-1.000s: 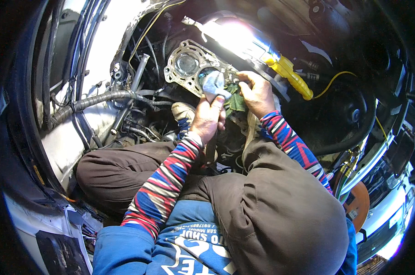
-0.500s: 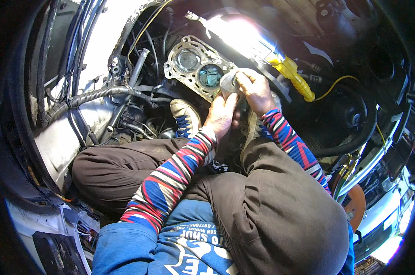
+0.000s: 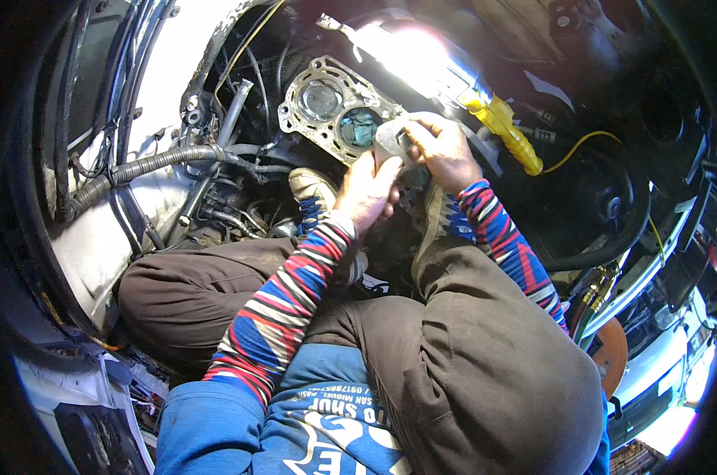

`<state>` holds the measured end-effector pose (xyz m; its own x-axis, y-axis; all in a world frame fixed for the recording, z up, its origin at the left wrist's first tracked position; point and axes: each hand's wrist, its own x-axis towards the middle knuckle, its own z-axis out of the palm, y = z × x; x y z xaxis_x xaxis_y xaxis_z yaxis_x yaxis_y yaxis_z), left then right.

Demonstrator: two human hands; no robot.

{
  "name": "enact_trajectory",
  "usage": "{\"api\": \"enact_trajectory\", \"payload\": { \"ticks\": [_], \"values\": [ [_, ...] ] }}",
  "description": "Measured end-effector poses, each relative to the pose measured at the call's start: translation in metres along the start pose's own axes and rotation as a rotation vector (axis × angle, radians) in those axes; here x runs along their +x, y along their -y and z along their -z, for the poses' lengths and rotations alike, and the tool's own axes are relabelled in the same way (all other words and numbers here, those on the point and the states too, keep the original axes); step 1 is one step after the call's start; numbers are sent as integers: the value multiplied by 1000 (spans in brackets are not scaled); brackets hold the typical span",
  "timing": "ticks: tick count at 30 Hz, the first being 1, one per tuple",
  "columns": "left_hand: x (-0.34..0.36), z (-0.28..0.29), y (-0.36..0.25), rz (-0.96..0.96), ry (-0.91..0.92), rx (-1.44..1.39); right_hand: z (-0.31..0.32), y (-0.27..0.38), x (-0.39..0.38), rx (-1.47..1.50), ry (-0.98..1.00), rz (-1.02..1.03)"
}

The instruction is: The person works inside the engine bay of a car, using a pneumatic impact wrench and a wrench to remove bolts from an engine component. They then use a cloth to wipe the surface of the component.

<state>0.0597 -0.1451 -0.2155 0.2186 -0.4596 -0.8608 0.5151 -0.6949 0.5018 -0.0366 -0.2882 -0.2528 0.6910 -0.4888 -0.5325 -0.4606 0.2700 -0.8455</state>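
My left hand point(image 3: 365, 190) is closed around the lower side of a light-grey metal piece that looks like a piston point(image 3: 389, 140), thumb on its near face. On its right edge, my right hand point(image 3: 447, 156) is closed with thumb and fingers pinched together. Whatever finer part lies under those fingertips is too small to make out. Just beyond the hands sits the engine block point(image 3: 292, 119), its flat top exposed. One round bore point(image 3: 321, 100) shows a dark, shiny inside, and the bore beside it holds a crumpled blue-green cloth point(image 3: 361, 129).
A lit work lamp with a yellow handle point(image 3: 510, 136) lies beyond my right hand, its yellow cord trailing right. A corrugated hose point(image 3: 168, 164) and a metal pipe point(image 3: 235, 115) run along the left. My shoes point(image 3: 312, 194) and bent legs are close below the hands.
Both hands have shifted slightly left with the piston. It has tilted, so more of its pale face shows, and my right fingertips have moved along its edge.
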Motion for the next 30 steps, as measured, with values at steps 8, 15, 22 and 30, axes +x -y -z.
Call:
{"api": "enact_trajectory", "payload": {
  "ticks": [8,15,22,30],
  "values": [
    [14,20,-5,-111,87,213,-15,14,9,-708,-161,538],
    [22,20,3,-348,-46,509,-28,23,63,-1280,373,643],
    [32,40,-11,-318,48,678,-32,14,60,-1249,287,619],
    [52,61,-32,-497,218,953,-38,16,58,-1107,106,424]
  ]
}}
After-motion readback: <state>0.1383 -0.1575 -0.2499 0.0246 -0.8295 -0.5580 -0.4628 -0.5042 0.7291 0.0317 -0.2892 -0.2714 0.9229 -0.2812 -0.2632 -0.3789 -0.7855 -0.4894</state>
